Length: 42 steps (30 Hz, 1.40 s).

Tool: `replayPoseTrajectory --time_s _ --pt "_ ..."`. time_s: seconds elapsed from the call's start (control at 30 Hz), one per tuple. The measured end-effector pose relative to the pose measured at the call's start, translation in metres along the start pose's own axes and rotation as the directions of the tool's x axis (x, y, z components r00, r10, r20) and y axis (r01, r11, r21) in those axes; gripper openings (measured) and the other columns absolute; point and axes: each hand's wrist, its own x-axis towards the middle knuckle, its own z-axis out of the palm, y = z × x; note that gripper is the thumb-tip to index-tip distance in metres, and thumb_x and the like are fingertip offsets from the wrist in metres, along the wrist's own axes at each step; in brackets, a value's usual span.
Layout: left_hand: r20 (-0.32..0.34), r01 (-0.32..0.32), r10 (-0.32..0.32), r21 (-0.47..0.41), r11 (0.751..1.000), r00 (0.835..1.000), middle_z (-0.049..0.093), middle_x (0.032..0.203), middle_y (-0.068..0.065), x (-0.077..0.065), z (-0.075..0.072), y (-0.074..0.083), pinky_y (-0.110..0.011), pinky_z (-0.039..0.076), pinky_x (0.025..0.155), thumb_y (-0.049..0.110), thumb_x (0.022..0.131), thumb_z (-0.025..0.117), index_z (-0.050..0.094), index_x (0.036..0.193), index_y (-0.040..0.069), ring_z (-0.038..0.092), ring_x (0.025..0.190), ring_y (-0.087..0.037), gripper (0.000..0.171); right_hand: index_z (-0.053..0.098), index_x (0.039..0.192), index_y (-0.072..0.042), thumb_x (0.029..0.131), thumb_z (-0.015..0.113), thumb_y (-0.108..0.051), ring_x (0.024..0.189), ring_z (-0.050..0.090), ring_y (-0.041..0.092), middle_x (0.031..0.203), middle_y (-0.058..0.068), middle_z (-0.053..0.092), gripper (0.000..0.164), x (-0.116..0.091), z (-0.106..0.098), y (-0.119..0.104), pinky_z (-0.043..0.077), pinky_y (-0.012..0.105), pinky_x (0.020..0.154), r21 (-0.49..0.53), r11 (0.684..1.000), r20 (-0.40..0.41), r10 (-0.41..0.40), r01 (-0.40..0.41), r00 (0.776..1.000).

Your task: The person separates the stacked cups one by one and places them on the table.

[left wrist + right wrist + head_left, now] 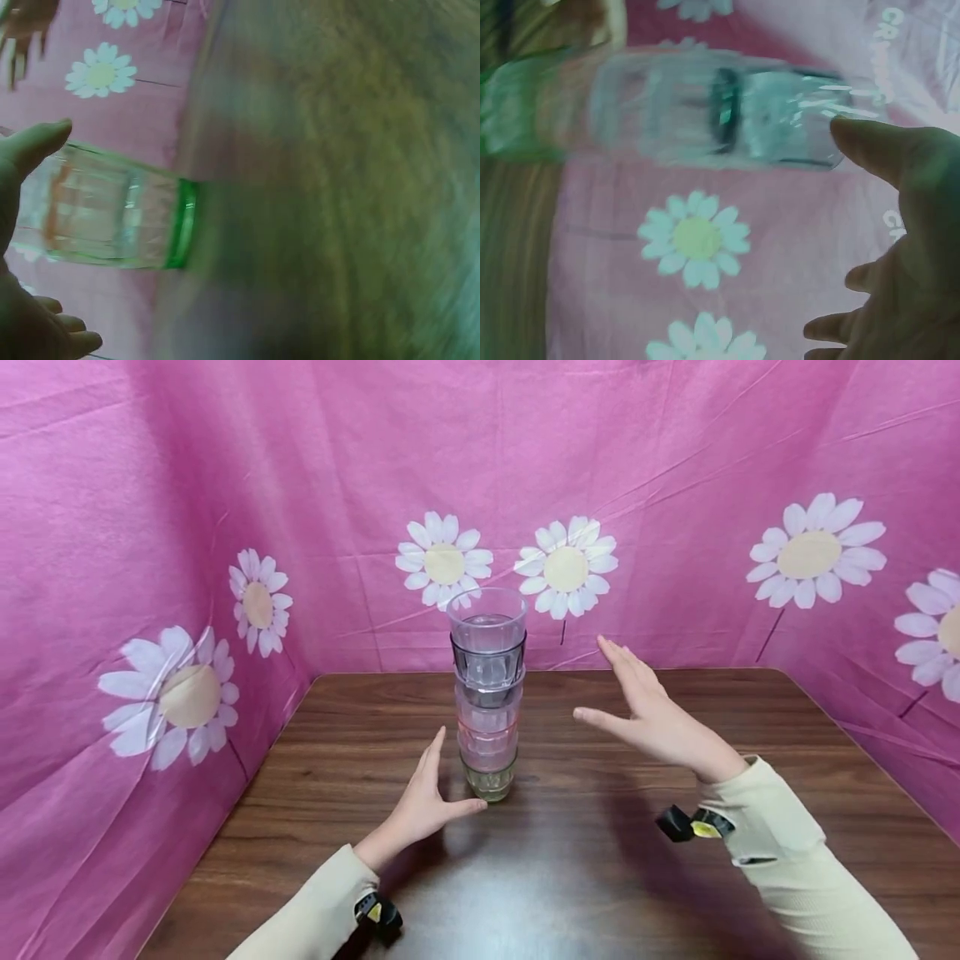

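A tall stack of clear glasses (487, 693) stands upright on the wooden table in the head view, one nested in another. The lowest glass (491, 781) is greenish; higher up come a pinkish one, a grey one with a dark rim and a clear one on top. Beside the stack's lower part is my left hand (420, 806), fingers straight and thumb spread towards the base. My right hand (645, 710) hovers to the right of the stack, apart from it, fingers extended and thumb out. Neither hand holds anything. Both wrist views show the stack (112, 210) (667, 109) sideways and blurred.
The dark wooden table (315, 760) reaches back to a pink cloth (360, 460) with white daisies, which hangs behind it and along both sides. Each sleeve cuff carries a small black wrist camera (675, 823).
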Motion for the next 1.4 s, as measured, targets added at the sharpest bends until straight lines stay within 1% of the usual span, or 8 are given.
replayPoseTrajectory --time_s 0.1,0.2,0.3,0.43,0.53,0.8,1.1,1.4 --pt "-0.02 0.008 -0.01 -0.136 0.991 1.0 0.023 0.157 -0.028 0.004 0.008 -0.007 -0.06 0.021 0.115 0.019 0.069 0.092 0.015 0.156 -0.001 0.022 0.144 -0.043 0.118 0.003 0.161 -0.015 0.092 0.071 -0.036 0.149 0.005 0.036 0.164 0.016 0.009 0.1 0.014 -0.005 -0.011 0.011 0.064 0.115 0.079 0.997 -0.032 -0.013 0.015 0.999" --pt "-0.002 0.017 -0.019 -0.284 0.959 1.0 0.025 0.156 -0.03 0.009 0.014 -0.016 -0.059 0.023 0.114 0.01 0.069 0.09 0.016 0.155 -0.002 0.025 0.143 -0.044 0.114 0.005 0.161 -0.019 0.091 0.073 -0.032 0.149 0.011 0.033 0.164 0.012 0.015 0.098 0.027 -0.006 -0.021 0.015 0.06 0.117 0.201 0.978 -0.074 -0.038 0.052 0.997" --pt "0.03 0.032 -0.022 -0.412 0.911 0.999 0.02 0.158 -0.03 0.013 0.018 -0.023 -0.058 0.024 0.115 0.005 0.071 0.089 0.012 0.155 -0.004 0.026 0.142 -0.046 0.114 0.01 0.16 -0.018 0.09 0.073 -0.021 0.147 0.021 0.033 0.161 0.013 0.022 0.095 0.041 -0.005 -0.03 0.02 0.054 0.118 0.357 0.927 -0.115 -0.077 0.114 0.99" --pt "0.051 0.059 -0.039 -0.5 0.864 0.998 0.019 0.158 -0.028 0.015 0.024 -0.028 -0.056 0.025 0.115 0.005 0.071 0.089 0.011 0.155 -0.003 0.029 0.141 -0.046 0.115 0.014 0.159 -0.012 0.088 0.07 -0.004 0.141 0.032 0.034 0.156 0.018 0.029 0.091 0.058 0.0 -0.04 0.028 0.047 0.116 0.517 0.832 -0.168 -0.133 0.202 0.977" --pt "0.054 0.077 -0.056 -0.538 0.839 0.997 0.023 0.157 -0.028 0.016 0.029 -0.031 -0.054 0.029 0.114 0.001 0.071 0.088 0.013 0.155 -0.002 0.033 0.138 -0.045 0.112 0.015 0.158 -0.008 0.087 0.068 0.002 0.139 0.036 0.033 0.153 0.02 0.032 0.089 0.07 0.003 -0.046 0.03 0.044 0.116 0.567 0.79 -0.188 -0.153 0.234 0.97" --pt "0.017 0.057 -0.059 -0.605 0.794 0.998 0.032 0.15 -0.028 0.02 0.035 -0.038 -0.049 0.039 0.109 -0.009 0.071 0.084 0.019 0.154 -0.001 0.045 0.128 -0.041 0.106 0.022 0.155 -0.006 0.083 0.072 0.001 0.136 0.039 0.033 0.148 0.019 0.039 0.088 0.092 0.008 -0.057 0.035 0.041 0.113 0.608 0.759 -0.193 -0.145 0.235 0.97" --pt "0.018 0.1 -0.114 -0.62 0.778 0.993 0.049 0.139 -0.023 0.02 0.035 -0.044 -0.045 0.044 0.104 -0.014 0.076 0.077 0.039 0.14 -0.009 0.051 0.125 -0.039 0.075 0.025 0.154 -0.005 0.078 0.076 0.002 0.136 0.043 0.03 0.145 0.02 0.046 0.092 0.104 0.007 -0.067 0.031 0.045 0.115 0.65 0.725 -0.149 -0.171 0.227 0.974" --pt "0.039 0.134 -0.141 -0.633 0.763 0.989 0.049 0.14 -0.022 0.021 0.037 -0.045 -0.04 0.046 0.1 -0.012 0.076 0.077 0.04 0.14 -0.007 0.052 0.124 -0.037 0.073 0.029 0.151 -0.003 0.075 0.077 0.005 0.131 0.047 0.03 0.142 0.019 0.051 0.09 0.105 0.005 -0.07 0.034 0.041 0.113 0.664 0.717 -0.146 -0.154 0.212 0.977"
